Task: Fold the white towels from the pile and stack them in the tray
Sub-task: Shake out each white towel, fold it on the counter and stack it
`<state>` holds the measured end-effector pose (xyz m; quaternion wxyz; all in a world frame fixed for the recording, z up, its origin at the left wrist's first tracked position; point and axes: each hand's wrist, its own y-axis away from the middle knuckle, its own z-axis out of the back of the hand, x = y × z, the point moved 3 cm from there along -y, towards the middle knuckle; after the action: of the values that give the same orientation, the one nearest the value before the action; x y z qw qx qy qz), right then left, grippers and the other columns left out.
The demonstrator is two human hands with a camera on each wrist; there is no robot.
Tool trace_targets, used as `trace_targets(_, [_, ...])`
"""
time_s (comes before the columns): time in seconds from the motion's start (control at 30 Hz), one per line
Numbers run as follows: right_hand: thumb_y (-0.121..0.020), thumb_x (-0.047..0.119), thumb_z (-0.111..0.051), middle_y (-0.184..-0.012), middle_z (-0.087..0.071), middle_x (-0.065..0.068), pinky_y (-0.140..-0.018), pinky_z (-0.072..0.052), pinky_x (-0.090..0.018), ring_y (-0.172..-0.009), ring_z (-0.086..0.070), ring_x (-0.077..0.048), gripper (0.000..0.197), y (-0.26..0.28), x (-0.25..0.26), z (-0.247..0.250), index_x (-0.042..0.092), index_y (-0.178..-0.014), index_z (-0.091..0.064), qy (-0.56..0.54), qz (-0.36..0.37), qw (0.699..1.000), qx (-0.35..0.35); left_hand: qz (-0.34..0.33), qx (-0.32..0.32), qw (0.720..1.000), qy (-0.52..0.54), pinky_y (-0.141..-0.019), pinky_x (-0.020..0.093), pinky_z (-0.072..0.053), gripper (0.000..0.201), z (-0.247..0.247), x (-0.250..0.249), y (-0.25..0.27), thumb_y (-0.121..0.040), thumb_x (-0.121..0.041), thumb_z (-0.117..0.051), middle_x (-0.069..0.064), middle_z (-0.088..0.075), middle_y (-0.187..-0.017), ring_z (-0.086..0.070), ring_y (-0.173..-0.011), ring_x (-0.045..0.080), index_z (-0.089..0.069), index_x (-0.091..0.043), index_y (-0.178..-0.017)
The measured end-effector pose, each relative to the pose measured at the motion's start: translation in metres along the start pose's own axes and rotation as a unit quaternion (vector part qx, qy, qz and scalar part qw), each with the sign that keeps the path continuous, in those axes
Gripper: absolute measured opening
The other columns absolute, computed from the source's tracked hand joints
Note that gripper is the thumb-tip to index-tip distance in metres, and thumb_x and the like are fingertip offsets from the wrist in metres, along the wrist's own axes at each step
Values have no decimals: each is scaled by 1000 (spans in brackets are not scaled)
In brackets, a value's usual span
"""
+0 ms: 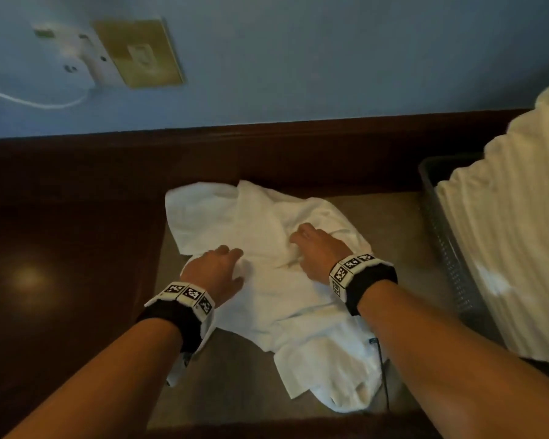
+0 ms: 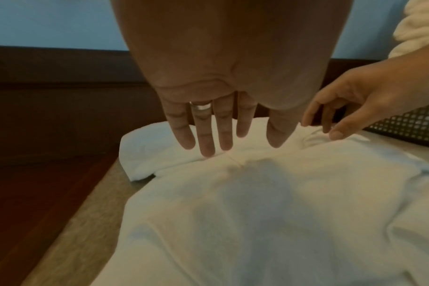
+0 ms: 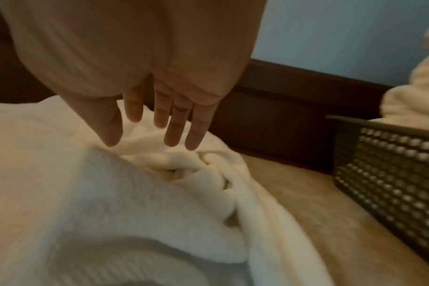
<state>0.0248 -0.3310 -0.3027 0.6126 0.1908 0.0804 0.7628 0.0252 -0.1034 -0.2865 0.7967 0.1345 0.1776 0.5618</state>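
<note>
L hand (image 1: 215, 271) grip released, fingers straight, tips on white towel (image 1: 267, 280); R hand (image 1: 318, 251) same, fingers spread.

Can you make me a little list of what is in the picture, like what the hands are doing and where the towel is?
towel: white towel, crumpled, spread on the tan surface
left hand: left hand flat on the towel, fingers straight
right hand: right hand on a bunched part of the towel, fingers straight, gripping nothing
basket: dark mesh basket to the right, apart from the towel
pile: ribbed cream cloth heaped in the basket
wall: blue, with a brass plate
folding: not yet done
</note>
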Motion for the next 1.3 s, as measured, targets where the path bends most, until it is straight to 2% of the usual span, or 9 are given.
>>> trace_targets(0.13, [-92, 18, -59, -123, -47, -6, -85, -48, -45, -111, -51, -32, 34, -23, 4, -13, 20, -125, -49, 39, 25, 998, 34, -12, 29, 1000, 3, -87, 39, -50, 68, -18, -3, -19, -97, -40, -56, 5, -49, -134, -58, -117, 31, -22, -31, -155])
trace_targets(0.3, [-97, 18, -53, -101, -57, -8, -77, -49, -39, -95, -58, -31, 8, -33, 1, 11, 15, -104, -54, 13, 40, 998, 44, -16, 3, 1000, 12, -83, 41, -52, 51, -17, -10, -32, -97, -42, -55, 6, -51, -125, -58, -110, 32, -39, -28, -143])
trace_targets(0.4, [-103, 27, -44, -98, -59, -9, -77, -49, -41, -86, -55, -28, 13, -28, 6, 47, 17, -108, -51, -53, 22, 998, 6, -43, -31, 999, -2, -80, 36, -45, 37, 5, -14, -35, -100, -40, -52, 6, -52, -121, -54, -110, 29, -50, -25, -134])
trace_targets(0.6, [-102, 33, -46, -94, -59, -5, -76, -48, -40, -84, -56, -24, 15, 12, 44, 140, 21, -102, -55, -182, -19, 975, -127, -105, -180, 943, 260, -69, 36, -41, 16, 89, -10, -7, -101, -29, -54, -2, -53, -83, -55, -80, 23, -51, -20, -88])
trace_targets(0.7, [-102, 29, -49, -90, -64, -9, -76, -47, -43, -83, -59, -28, 18, 49, 75, 195, 13, -98, -56, -233, -19, 949, -212, -149, -268, 868, 391, -65, 35, -39, 22, 163, -1, 31, -96, -33, -52, -5, -50, -73, -47, -67, 9, -48, -17, -82])
trace_targets(0.8, [-102, 27, -48, -86, -61, -6, -76, -46, -40, -82, -56, -26, 16, 94, 115, 240, 14, -97, -56, -260, -14, 919, -296, -204, -323, 817, 432, -58, 19, -35, 21, 236, 7, 83, -89, -37, -49, -7, -47, -72, -42, -60, -2, -48, -18, -82])
trace_targets(0.97, [-96, 46, -58, -86, -59, 1, -70, -40, -35, -79, -55, -21, 30, 175, 205, 286, 20, -107, -50, -198, 18, 918, -344, -245, -367, 806, 394, -66, 32, -40, 14, 318, 29, 177, -95, -36, -55, 7, -62, -87, -47, -71, 14, -51, -25, -88])
trace_targets(1.1, [-96, 21, -59, -111, -62, -13, -75, -33, -27, -101, -57, -31, 22, 218, 243, 298, 9, -114, -58, -80, -9, 916, -392, -288, -394, 816, 309, -59, 25, -34, 9, 355, 50, 247, -103, -24, -53, 0, -54, -87, -43, -65, 6, -53, -17, -97])
trace_targets(1.3, [-96, 11, -53, -98, -68, -16, -65, -26, -25, -92, -60, -35, 14, 271, 260, 279, 8, -92, -66, -20, -105, 918, -382, -327, -437, 788, 284, -69, 29, -37, 11, 388, 80, 336, -100, -21, -54, 3, -57, -85, -51, -76, 19, -57, -11, -96])
